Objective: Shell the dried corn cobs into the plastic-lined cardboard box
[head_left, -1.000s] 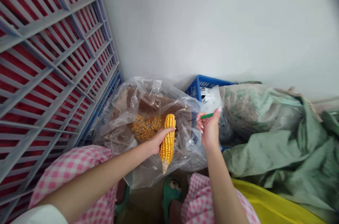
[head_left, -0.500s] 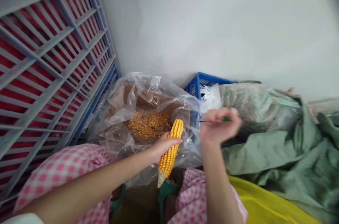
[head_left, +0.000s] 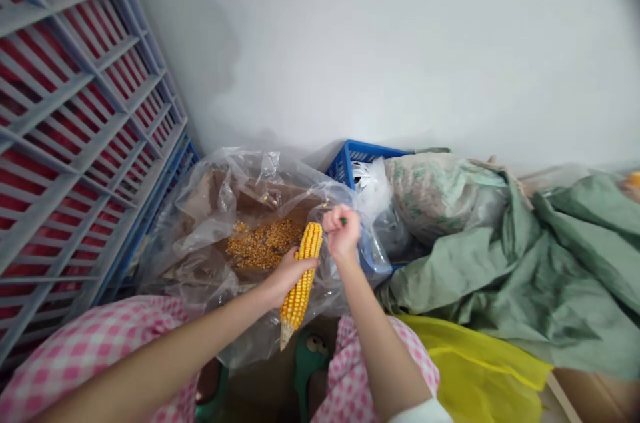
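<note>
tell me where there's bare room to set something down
Perhaps the small floor patch between the green slippers, by the plastic sheet. Crowded: the box, with left hand, right hand and corn cob at it and kernels inside; rightward, basket, sack, green cloth and yellow sheet.

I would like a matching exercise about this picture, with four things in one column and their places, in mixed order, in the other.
Things:
1. corn cob
2. loose corn kernels
3. green handle
4. blue plastic basket

Places:
A. in the right hand
B. near the pale wall
C. in the left hand
D. inside the plastic-lined cardboard box

Right pairs: 1-C, 2-D, 3-A, 4-B.
</note>
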Motion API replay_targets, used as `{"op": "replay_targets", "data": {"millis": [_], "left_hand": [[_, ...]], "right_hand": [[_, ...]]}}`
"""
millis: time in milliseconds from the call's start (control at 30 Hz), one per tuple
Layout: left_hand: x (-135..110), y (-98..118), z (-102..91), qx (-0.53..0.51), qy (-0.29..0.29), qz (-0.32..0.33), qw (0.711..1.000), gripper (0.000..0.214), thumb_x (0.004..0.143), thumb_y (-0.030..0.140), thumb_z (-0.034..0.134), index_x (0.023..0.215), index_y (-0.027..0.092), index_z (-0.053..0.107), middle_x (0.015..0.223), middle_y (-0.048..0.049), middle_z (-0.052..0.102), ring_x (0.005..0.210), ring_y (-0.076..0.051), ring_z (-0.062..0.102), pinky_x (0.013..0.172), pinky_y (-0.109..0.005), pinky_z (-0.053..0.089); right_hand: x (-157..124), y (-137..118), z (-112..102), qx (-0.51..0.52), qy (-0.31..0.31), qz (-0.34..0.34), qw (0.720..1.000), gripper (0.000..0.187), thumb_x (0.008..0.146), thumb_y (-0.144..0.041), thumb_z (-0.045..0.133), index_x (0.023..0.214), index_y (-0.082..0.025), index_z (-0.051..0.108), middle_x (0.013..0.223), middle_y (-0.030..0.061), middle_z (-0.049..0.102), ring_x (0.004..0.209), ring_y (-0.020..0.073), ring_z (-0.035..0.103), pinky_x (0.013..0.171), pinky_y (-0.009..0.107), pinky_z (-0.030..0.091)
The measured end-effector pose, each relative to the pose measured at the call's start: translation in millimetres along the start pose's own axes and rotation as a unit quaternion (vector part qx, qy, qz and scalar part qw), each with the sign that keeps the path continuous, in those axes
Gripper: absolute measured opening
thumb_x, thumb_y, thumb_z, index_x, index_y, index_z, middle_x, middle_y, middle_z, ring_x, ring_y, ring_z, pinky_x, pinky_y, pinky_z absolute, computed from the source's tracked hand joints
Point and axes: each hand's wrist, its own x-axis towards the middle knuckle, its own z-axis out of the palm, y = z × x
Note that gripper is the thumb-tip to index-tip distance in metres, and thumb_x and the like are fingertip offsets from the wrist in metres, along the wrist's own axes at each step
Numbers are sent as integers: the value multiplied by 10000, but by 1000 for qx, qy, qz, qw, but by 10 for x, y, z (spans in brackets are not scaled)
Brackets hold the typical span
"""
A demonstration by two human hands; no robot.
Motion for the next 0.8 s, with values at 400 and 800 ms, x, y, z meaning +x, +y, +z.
{"op": "replay_targets", "data": {"millis": [400,800], "left_hand": [[-2,-2,9,-9,-8,-9,1000,324,631,237,583,916,178,443,533,32,489,444,-126,499,426,-236,386],[8,52,-3,4,-10,-52,999,286,624,272,599,858,193,455,511,46,512,420,-130,524,411,-222,389]], "right_hand": [[-44,-118,-115,34,-2,-45,998,394,712,-431,293,415,-216,150,371,-63,130,340,78,201,386,233,277],[-64,94,-120,21,5,8,1000,374,701,-380,314,393,-222,174,355,-64,126,338,70,150,368,224,186]]}}
